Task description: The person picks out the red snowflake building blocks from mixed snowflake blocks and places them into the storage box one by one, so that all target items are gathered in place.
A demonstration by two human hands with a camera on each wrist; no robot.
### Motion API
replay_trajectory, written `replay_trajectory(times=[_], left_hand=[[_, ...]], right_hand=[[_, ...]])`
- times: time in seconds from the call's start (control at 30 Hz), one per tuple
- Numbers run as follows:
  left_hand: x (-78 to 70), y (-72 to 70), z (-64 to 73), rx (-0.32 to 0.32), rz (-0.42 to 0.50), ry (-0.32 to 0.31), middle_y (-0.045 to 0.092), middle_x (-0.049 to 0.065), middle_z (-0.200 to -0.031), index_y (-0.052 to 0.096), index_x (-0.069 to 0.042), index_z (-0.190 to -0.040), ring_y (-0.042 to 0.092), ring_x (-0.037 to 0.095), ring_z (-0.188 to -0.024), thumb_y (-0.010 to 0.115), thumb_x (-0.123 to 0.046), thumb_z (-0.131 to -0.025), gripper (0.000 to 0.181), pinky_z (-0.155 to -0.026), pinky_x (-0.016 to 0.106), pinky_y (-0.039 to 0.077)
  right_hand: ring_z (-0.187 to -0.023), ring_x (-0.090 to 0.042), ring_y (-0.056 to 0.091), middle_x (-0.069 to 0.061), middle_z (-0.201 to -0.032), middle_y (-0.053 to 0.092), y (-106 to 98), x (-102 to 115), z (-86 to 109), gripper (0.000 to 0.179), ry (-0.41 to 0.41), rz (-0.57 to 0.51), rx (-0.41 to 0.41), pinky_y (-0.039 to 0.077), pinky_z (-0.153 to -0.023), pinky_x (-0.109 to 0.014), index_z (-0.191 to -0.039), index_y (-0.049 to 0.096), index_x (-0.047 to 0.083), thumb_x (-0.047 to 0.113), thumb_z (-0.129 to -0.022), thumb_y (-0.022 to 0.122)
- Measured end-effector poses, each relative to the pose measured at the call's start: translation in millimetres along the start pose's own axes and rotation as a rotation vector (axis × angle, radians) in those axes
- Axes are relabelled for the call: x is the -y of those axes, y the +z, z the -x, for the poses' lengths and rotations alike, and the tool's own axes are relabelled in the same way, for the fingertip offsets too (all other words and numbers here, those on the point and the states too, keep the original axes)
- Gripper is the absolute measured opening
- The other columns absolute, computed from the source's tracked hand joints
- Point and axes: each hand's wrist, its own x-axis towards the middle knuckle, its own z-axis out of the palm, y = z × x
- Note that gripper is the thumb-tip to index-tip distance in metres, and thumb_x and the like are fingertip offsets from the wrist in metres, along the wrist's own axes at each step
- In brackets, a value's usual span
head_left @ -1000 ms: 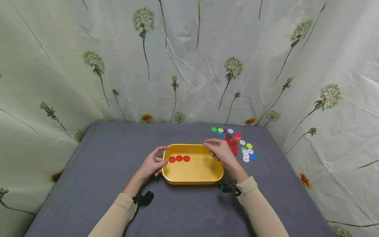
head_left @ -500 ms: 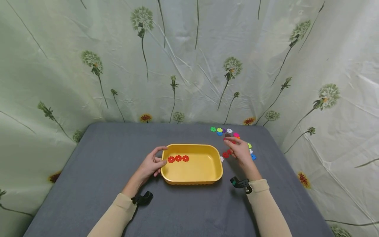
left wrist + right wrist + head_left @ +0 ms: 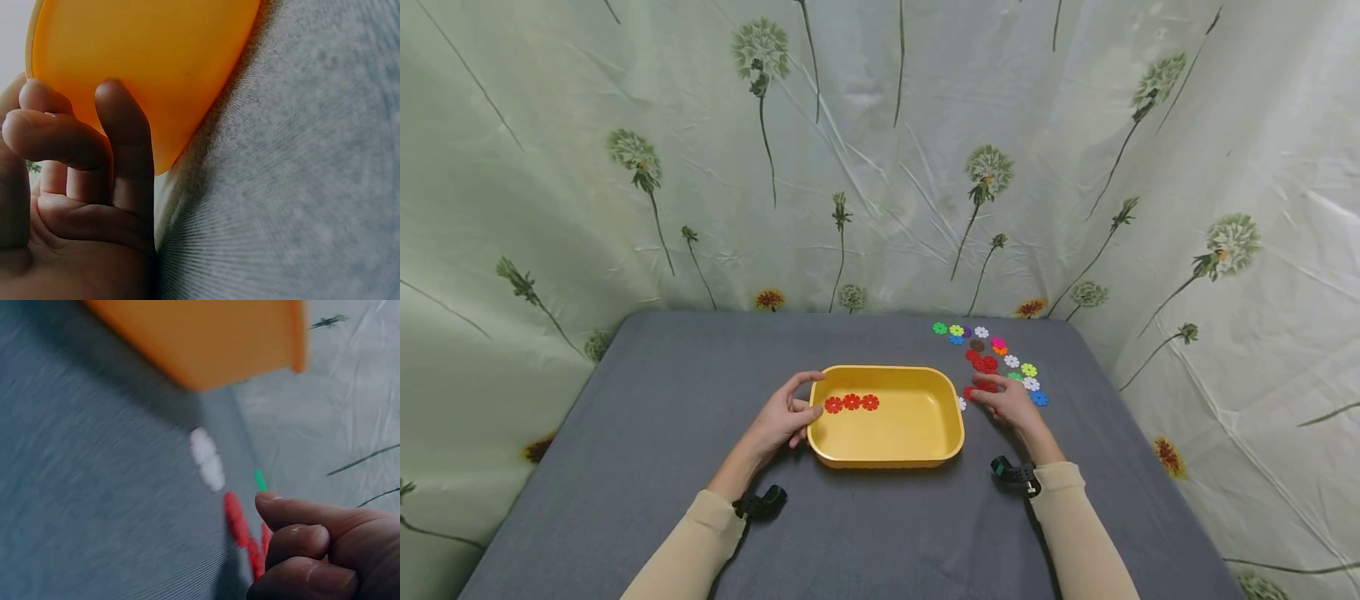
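Observation:
My left hand (image 3: 784,417) grips the left end of a yellow plastic tray (image 3: 895,454), thumb on the rim. In the left wrist view, fingers (image 3: 128,144) lie against its outer wall. Inside the tray, three red flower-shaped discs (image 3: 852,402) sit in a row toward the left. My right hand (image 3: 1011,408) is just right of the tray, over more red discs (image 3: 985,364) on the cloth. A gap shows between its thumb and forefinger, with red discs there. In the right wrist view, red discs (image 3: 236,519) appear beside the fingertips; no held disc can be made out.
Loose discs in several colours spread at the back right: green (image 3: 940,328), brown (image 3: 977,345), pink (image 3: 998,342), blue (image 3: 1038,398) and others. A white disc (image 3: 962,403) lies close to the tray's right side. Grey cloth (image 3: 700,367) covers the table, before a floral curtain (image 3: 880,167).
My right hand has left the tray's right end, moved right to the loose discs, then come down nearer the red ones. The left hand and tray stay put.

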Motion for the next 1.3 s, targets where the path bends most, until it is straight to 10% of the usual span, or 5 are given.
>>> replay_trajectory(times=[0.6,0.8,1.3], left_hand=[[-2.0,1.0,1.0,-0.001,-0.009,0.002,0.061,-0.003,-0.062,0.041,-0.013,-0.155,0.049,0.009,-0.042,0.067,-0.005,-0.1,0.061,-0.043,0.02,0.044],[-1.2,0.5,0.6,-0.001,-0.013,0.0,0.061,-0.002,-0.062,0.04,-0.012,-0.155,0.049,0.009,-0.042,0.068,-0.006,-0.1,0.062,-0.043,0.02,0.044],[-1.4,0.8,0.0,-0.017,-0.022,-0.022,0.061,-0.002,-0.063,0.042,-0.014,-0.153,0.049,0.009,-0.042,0.07,-0.008,-0.099,0.062,-0.043,0.02,0.045]], right_hand=[[-0.059,-0.015,0.051,-0.012,-0.096,0.069,8.4,0.5,-1.9,0.04,-0.018,0.226,-0.11,0.045,-0.057,-0.024,-0.118,0.073,0.0,0.027,-0.091,0.084],[-0.057,-0.013,0.049,0.001,-0.067,0.057,6.3,1.5,-2.1,0.029,0.045,0.175,-0.082,0.042,-0.055,-0.023,-0.101,0.072,-0.001,0.025,-0.092,0.082],[-0.052,-0.006,0.04,0.006,-0.064,0.052,-1.1,38.2,12.5,0.04,0.014,-0.117,-0.015,0.034,-0.05,-0.017,-0.126,0.065,-0.006,0.025,-0.102,0.07]])
